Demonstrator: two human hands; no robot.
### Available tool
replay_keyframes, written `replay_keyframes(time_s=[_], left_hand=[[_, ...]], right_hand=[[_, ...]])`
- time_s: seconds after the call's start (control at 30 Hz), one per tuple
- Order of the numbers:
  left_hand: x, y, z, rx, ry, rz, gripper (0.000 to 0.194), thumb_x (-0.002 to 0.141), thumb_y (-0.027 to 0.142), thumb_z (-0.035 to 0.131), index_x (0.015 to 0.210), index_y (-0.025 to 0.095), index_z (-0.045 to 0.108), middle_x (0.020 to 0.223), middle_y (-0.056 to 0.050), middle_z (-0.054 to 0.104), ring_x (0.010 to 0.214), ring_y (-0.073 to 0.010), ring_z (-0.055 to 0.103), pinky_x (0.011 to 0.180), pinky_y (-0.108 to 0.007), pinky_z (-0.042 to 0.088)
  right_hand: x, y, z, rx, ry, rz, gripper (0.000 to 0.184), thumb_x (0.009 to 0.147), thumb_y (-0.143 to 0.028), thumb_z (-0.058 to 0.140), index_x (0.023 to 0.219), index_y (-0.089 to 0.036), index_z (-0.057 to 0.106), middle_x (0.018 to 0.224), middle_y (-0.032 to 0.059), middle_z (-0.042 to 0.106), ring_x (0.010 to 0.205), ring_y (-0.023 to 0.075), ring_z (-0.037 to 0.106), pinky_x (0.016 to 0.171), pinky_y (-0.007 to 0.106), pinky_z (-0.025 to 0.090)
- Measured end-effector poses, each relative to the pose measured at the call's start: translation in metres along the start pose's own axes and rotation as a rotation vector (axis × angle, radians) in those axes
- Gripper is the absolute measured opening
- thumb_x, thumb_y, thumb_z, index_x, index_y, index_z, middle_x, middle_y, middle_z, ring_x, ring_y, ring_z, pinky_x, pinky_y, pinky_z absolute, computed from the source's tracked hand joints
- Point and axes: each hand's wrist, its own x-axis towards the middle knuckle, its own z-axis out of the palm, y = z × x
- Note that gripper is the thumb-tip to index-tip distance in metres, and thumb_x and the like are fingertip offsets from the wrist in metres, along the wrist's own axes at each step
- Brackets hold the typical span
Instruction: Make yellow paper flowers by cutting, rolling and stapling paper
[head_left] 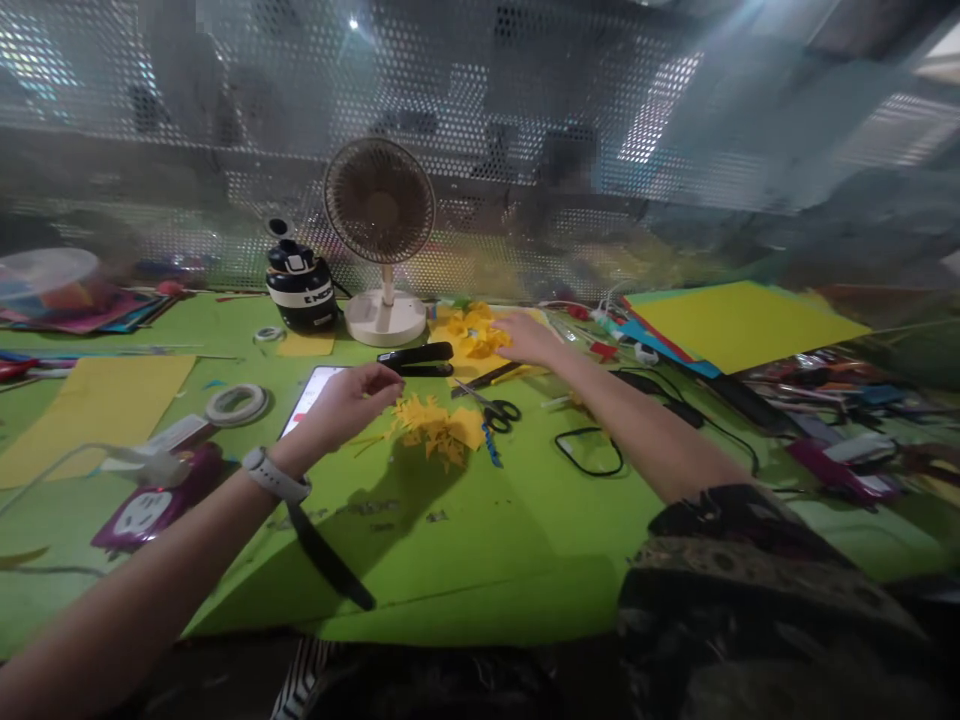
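My left hand point(349, 402), with a white watch on its wrist, hovers over the lit phone point(315, 385). Its fingers are pressed together, and anything between them is hidden. Just right of it lies a bunch of fringed yellow paper point(431, 428). Farther back, my right hand point(529, 340) is closed at the edge of a yellow paper flower point(476, 330), its fingertips on the petals. A black stapler point(416, 358) and open scissors point(499, 410) lie between the hands, with a short blue twisted strip point(491, 447) below the scissors.
A white fan point(386, 318) and a dark bottle point(304, 292) stand at the back. A tape roll point(236, 405) and purple power strip point(154, 505) are left. Coloured sheets point(750, 325), a black band point(589, 468) and cables lie right. A perforated panel point(480, 200) rises behind.
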Motion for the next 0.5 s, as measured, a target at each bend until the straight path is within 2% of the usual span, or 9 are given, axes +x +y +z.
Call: replay_keyframes(time_s=[0.1, 0.17, 0.23, 0.33, 0.43, 0.5], left_hand=[[0.016, 0.002, 0.010, 0.382, -0.078, 0.130, 0.028, 0.081, 0.036, 0.068, 0.103, 0.020, 0.072, 0.103, -0.011, 0.075, 0.082, -0.0251, 0.071, 0.073, -0.036, 0.057], [0.029, 0.006, 0.020, 0.599, -0.157, 0.177, 0.037, 0.084, 0.033, 0.063, 0.118, 0.018, 0.067, 0.126, -0.014, 0.067, 0.100, -0.0294, 0.069, 0.087, -0.043, 0.056], [0.044, 0.009, 0.032, 0.764, -0.239, 0.212, 0.044, 0.087, 0.027, 0.058, 0.130, 0.017, 0.060, 0.141, -0.015, 0.056, 0.121, -0.0323, 0.060, 0.100, -0.047, 0.050], [0.064, 0.011, 0.045, 0.903, -0.280, 0.254, 0.049, 0.088, 0.022, 0.054, 0.137, 0.017, 0.053, 0.149, -0.016, 0.048, 0.130, -0.0331, 0.052, 0.105, -0.048, 0.045], [0.078, 0.007, 0.050, 0.927, -0.294, 0.295, 0.045, 0.091, 0.016, 0.047, 0.136, 0.018, 0.052, 0.146, -0.014, 0.050, 0.129, -0.0307, 0.053, 0.104, -0.045, 0.046], [0.083, 0.003, 0.050, 0.937, -0.304, 0.280, 0.049, 0.092, 0.012, 0.043, 0.140, 0.017, 0.046, 0.141, -0.016, 0.054, 0.122, -0.0298, 0.058, 0.098, -0.044, 0.049]], right_hand=[[0.016, -0.019, 0.019, -0.130, -0.098, -0.175, 0.055, 0.081, -0.021, 0.070, 0.136, -0.016, 0.061, 0.148, 0.0186, 0.051, 0.134, 0.0366, 0.049, 0.108, 0.050, 0.040], [0.025, -0.032, 0.029, -0.217, -0.146, -0.282, 0.050, 0.084, -0.017, 0.064, 0.134, -0.015, 0.062, 0.152, 0.0183, 0.046, 0.138, 0.0361, 0.044, 0.110, 0.050, 0.039], [0.033, -0.036, 0.035, -0.290, -0.182, -0.338, 0.046, 0.088, -0.017, 0.059, 0.134, -0.015, 0.062, 0.153, 0.0168, 0.046, 0.139, 0.0341, 0.043, 0.110, 0.049, 0.038], [0.041, -0.023, 0.034, -0.363, -0.205, -0.316, 0.040, 0.090, -0.015, 0.054, 0.128, -0.011, 0.065, 0.142, 0.0185, 0.057, 0.133, 0.0326, 0.048, 0.108, 0.046, 0.038], [0.041, 0.005, 0.028, -0.384, -0.222, -0.246, 0.035, 0.087, -0.012, 0.054, 0.118, -0.008, 0.070, 0.129, 0.0199, 0.064, 0.126, 0.0309, 0.052, 0.103, 0.042, 0.039], [0.038, 0.024, 0.023, -0.366, -0.237, -0.212, 0.033, 0.087, -0.012, 0.053, 0.114, -0.009, 0.071, 0.123, 0.0198, 0.066, 0.120, 0.0296, 0.055, 0.100, 0.040, 0.040]])
